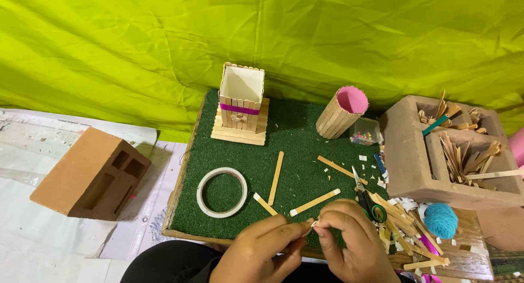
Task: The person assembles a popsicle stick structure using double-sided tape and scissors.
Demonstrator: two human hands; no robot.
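A small white piece (314,224) is pinched between the fingertips of the left hand (262,249) and the right hand (349,242). Just past the fingers, craft sticks (315,202) are laid on green turf (295,152); scissors (364,195) are seen beside the right fingers.

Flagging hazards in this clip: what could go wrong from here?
Both hands, left hand and right hand, pinch a small piece near the mat's front edge; it could drop out of sight. The scissors lie open beside the right hand, so a knuckle might brush the blades. Loose sticks by the blue yarn ball could get knocked off.
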